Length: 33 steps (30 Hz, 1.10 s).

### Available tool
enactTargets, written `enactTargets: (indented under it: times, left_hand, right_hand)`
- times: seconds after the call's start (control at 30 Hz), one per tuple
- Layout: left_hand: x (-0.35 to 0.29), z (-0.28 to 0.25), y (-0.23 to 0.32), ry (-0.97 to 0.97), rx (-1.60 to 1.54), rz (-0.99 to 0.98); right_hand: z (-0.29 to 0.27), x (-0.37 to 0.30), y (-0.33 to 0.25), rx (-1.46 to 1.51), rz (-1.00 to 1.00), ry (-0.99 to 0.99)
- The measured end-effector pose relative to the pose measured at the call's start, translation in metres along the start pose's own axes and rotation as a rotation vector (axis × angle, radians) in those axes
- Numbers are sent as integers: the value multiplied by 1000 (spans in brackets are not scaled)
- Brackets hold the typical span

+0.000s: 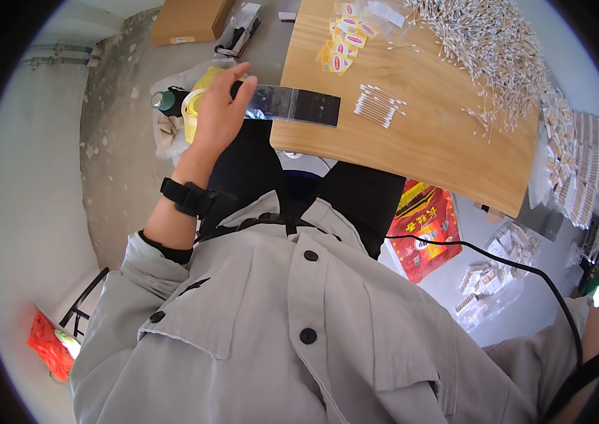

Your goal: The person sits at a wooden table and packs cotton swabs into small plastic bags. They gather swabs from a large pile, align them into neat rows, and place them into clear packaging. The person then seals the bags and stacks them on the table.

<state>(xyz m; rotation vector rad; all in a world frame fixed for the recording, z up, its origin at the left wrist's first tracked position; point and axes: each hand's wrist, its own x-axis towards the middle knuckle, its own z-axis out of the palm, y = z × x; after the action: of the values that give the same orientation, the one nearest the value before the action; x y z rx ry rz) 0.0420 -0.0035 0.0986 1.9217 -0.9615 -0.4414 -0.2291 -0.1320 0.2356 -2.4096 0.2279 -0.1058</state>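
My left hand is raised just off the table's left edge, index finger and thumb bent around one end of a flat, clear plastic strip with a black end. That strip reaches from my fingers over the near left corner of the table. To its right lies a small row of cotton swabs. Of my right arm only a bare forearm with a black strap shows at the lower right rim; its hand is out of the picture.
A wooden table carries a big heap of cotton swabs and yellow-white cards. Bundled swabs lie beyond its right side. A red bag, bagged packs and a black cable are below; a cardboard box stands far left.
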Motion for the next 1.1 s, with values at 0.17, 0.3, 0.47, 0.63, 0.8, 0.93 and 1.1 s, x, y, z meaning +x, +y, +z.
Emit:
enactTargets:
  times: [0.17, 0.3, 0.47, 0.63, 0.8, 0.93, 1.1]
  left_hand:
    - [-5, 16, 3, -47, -52, -33]
    - [-7, 23, 22, -115, 9, -25]
    - [-18, 53, 38, -212, 11, 64]
    - [-23, 118, 44, -357, 132, 323]
    - [-12, 156, 50, -372, 349, 470]
    - [-6, 176, 39, -345, 451, 476]
    - [-10, 196, 36, -302, 502, 506]
  right_hand:
    - [-9, 2, -6, -23, -25, -11]
    - [-22, 4, -9, -41, -62, 17]
    - [-53, -9, -8, 18, -20, 366]
    - [-15, -37, 79, 307, 388, 1107]
    - [86, -21, 170, 605, 613, 1318]
    - [124, 6, 191, 611, 601, 1315]
    - [122, 28, 193, 454, 561, 1216]
